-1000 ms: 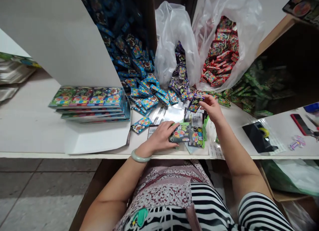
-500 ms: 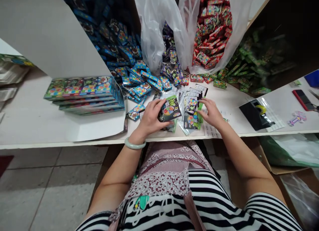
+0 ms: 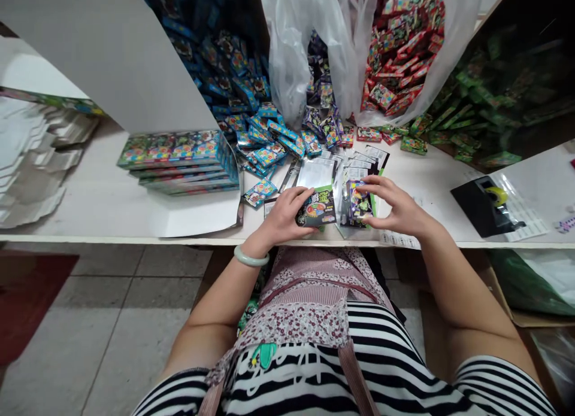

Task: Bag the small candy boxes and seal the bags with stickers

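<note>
My left hand (image 3: pixel 287 215) grips a black and green printed card (image 3: pixel 318 206) by its left side, thumb along the lower edge and fingers over the top. To the right, my right hand (image 3: pixel 395 209) has its thumb and fingertips at the edges of a small purple packet (image 3: pixel 359 202). That packet lies over a black and green card in a clear bag, mostly covered. Behind both hands are clear bags with black headers (image 3: pixel 317 172), overlapping flat on the table. A loose blue packet (image 3: pixel 259 193) rests left of my left hand.
Blue packets (image 3: pixel 269 155) spill from a large box at the back left. Plastic bags hold purple packets (image 3: pixel 320 75) and red packets (image 3: pixel 399 69). Green packets (image 3: pixel 467 123) lie at the right. Stacked boxes (image 3: pixel 179 158) stand left; a tape dispenser (image 3: pixel 480 206) sits right.
My left hand has brought its card lower and flatter. My right hand's thumb and fingers have come around the purple packet, which now sits lower on the card. The whole view has shifted.
</note>
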`<state>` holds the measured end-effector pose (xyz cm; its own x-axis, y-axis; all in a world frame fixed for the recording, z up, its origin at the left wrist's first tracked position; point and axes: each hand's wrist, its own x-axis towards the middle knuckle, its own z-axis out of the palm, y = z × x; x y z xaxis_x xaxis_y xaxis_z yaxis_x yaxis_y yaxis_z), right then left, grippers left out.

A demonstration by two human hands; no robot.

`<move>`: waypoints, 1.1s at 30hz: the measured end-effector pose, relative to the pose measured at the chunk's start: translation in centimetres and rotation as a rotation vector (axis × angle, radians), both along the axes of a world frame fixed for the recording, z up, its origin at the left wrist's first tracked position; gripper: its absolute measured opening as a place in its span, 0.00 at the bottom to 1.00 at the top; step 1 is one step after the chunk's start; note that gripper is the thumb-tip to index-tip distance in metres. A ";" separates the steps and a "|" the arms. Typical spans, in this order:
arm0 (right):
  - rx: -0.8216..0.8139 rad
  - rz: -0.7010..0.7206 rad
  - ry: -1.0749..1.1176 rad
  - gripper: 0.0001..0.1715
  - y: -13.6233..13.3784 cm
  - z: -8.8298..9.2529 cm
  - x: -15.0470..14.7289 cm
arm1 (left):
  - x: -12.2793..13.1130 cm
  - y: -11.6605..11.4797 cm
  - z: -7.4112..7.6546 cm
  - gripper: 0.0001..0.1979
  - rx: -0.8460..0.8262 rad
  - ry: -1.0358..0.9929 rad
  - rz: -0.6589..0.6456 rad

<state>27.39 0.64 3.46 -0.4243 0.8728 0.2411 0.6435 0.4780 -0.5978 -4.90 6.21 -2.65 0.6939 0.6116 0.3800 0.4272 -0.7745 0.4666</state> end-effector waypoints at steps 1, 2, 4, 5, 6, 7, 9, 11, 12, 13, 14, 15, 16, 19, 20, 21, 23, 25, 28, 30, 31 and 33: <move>-0.005 0.064 -0.040 0.33 -0.4 0.7 -0.1 | 0.2 0.0 0.1 0.50 -0.003 -0.008 -0.027; -0.010 0.112 -0.081 0.33 -0.6 1.3 -0.3 | 0.4 0.0 0.1 0.50 -0.004 -0.014 -0.050; -0.019 0.166 -0.148 0.33 -0.7 2.0 -0.6 | 0.8 0.0 0.2 0.50 -0.008 -0.013 -0.089; -0.022 0.180 -0.172 0.33 -0.6 2.2 -0.7 | 0.8 0.0 0.3 0.50 -0.010 -0.007 -0.105; -0.025 0.189 -0.189 0.33 -0.6 2.3 -0.7 | 0.9 0.0 0.3 0.50 -0.012 -0.001 -0.117; -0.027 0.198 -0.201 0.33 -0.6 2.4 -0.8 | 0.9 0.0 0.3 0.50 -0.014 0.004 -0.124; -0.037 0.226 -0.215 0.33 -0.5 2.4 -0.8 | 0.7 -0.2 0.2 0.50 -0.016 0.006 -0.126; -0.046 0.248 -0.223 0.33 -0.5 2.5 -0.9 | 0.6 -0.3 0.1 0.50 -0.016 0.008 -0.128; -0.050 0.253 -0.227 0.33 -0.4 2.5 -1.0 | 0.6 -0.4 0.1 0.50 -0.018 0.011 -0.136; -0.051 0.252 -0.231 0.33 -0.4 2.5 -1.1 | 0.6 -0.5 0.1 0.50 -0.019 0.014 -0.146; -0.050 0.247 -0.238 0.33 -0.3 2.5 -1.2 | 0.6 -0.5 0.2 0.50 -0.019 0.015 -0.156; -0.050 0.242 -0.246 0.33 -0.2 2.6 -1.2 | 0.6 -0.6 0.2 0.51 -0.018 0.016 -0.163; -0.051 0.237 -0.252 0.33 0.0 2.6 -1.3 | 0.7 -0.6 0.2 0.51 -0.016 0.016 -0.167; -0.068 0.233 -0.248 0.32 0.4 2.6 -1.1 | 0.9 -0.5 0.1 0.51 -0.016 0.017 -0.178; -0.079 0.235 -0.237 0.32 0.6 2.7 -0.9 | 1.0 -0.4 0.1 0.51 -0.018 0.014 -0.180; -0.089 0.236 -0.221 0.31 0.7 2.7 -0.8 | 1.0 -0.3 0.0 0.51 -0.021 0.012 -0.180; -0.097 0.226 -0.188 0.31 0.8 2.8 -0.6 | 1.0 -0.2 -0.1 0.51 -0.023 0.011 -0.159; -0.068 0.182 -0.164 0.31 0.7 2.8 -0.6 | 0.9 -0.1 -0.1 0.51 -0.016 0.018 -0.114; 0.036 0.035 -0.163 0.32 0.2 2.8 -1.1 | 0.7 0.0 -0.1 0.51 -0.013 0.021 -0.062; 0.089 -0.045 -0.172 0.32 -0.2 2.5 -1.6 | 0.7 -0.1 -0.1 0.51 -0.020 0.012 -0.059; 0.098 -0.058 -0.177 0.32 -0.3 2.4 -1.8 | 0.7 -0.1 -0.1 0.51 -0.022 0.007 -0.062; 0.092 -0.033 -0.189 0.32 -0.6 2.0 -2.2 | 0.8 -0.1 -0.1 0.51 -0.019 -0.004 -0.064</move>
